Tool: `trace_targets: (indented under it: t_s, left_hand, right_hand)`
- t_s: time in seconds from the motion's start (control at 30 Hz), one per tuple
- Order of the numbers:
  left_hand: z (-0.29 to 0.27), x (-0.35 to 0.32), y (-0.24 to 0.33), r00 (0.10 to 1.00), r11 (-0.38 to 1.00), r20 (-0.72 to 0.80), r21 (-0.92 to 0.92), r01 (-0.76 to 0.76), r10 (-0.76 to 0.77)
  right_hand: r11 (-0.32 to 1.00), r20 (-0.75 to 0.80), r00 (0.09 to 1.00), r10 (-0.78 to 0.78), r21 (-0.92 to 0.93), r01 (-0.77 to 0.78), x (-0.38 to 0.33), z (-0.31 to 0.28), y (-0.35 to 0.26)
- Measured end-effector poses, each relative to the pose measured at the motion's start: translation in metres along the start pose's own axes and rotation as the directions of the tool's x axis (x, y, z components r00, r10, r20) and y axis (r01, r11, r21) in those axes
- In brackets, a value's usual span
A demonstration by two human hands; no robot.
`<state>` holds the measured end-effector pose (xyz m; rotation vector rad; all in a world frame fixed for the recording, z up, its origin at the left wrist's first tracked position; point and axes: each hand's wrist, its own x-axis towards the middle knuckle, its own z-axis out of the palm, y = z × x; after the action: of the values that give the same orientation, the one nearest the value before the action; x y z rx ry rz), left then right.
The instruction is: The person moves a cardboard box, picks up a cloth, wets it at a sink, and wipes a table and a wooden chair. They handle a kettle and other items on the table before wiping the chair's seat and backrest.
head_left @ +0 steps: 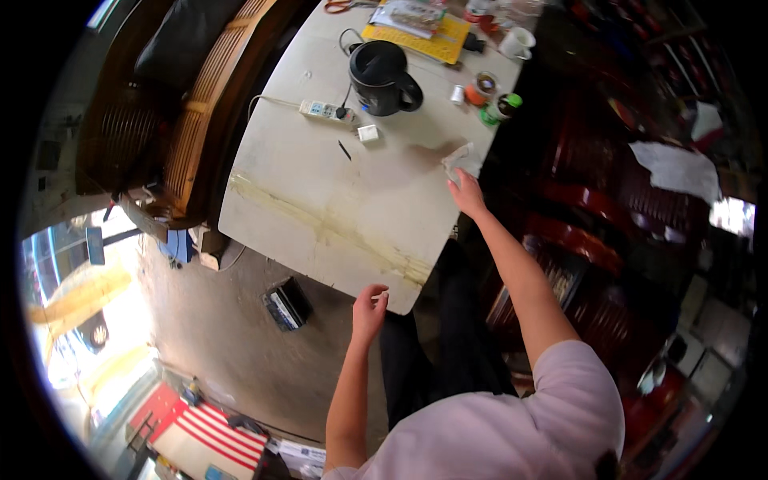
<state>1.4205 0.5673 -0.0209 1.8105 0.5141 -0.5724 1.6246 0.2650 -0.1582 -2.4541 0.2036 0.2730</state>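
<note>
My right hand (466,194) reaches over the right side of the pale table (320,176) and grips a crumpled white tissue (459,160). The tissue is at or just above the tabletop; the exact contact is hard to make out. By the near edge of the table is my left hand (370,310), its fingers loosely curled, with nothing visible in them. Yellowish strips of tape or residue (328,230) run across the near part of the tabletop. A short dark stick-like piece (345,150) lies farther in, near a small white box (368,134).
A black kettle (380,76) and a white power strip (326,110) stand farther back. Along the far right are a jar (482,88), a green-capped bottle (504,107) and a white mug (518,42). A wooden bench (212,96) is left, dark red chairs (580,224) right.
</note>
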Motion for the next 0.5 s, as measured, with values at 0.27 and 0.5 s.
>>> trace_targets:
  t_s: [0.27, 0.5]
  left_hand:
    - [0.092, 0.186, 0.06, 0.986, 0.995, -0.159, -0.089, 0.043, -0.057]
    - [0.092, 0.353, 0.148, 0.793, 0.725, -0.608, -0.538, -0.429, 0.017]
  right_hand:
    - [0.863, 0.232, 0.936, -0.264, -0.376, 0.337, 0.072, 0.04, 0.072]
    - [0.9, 0.318, 0.892, -0.321, -0.192, 0.392, 0.085, 0.024, 0.08]
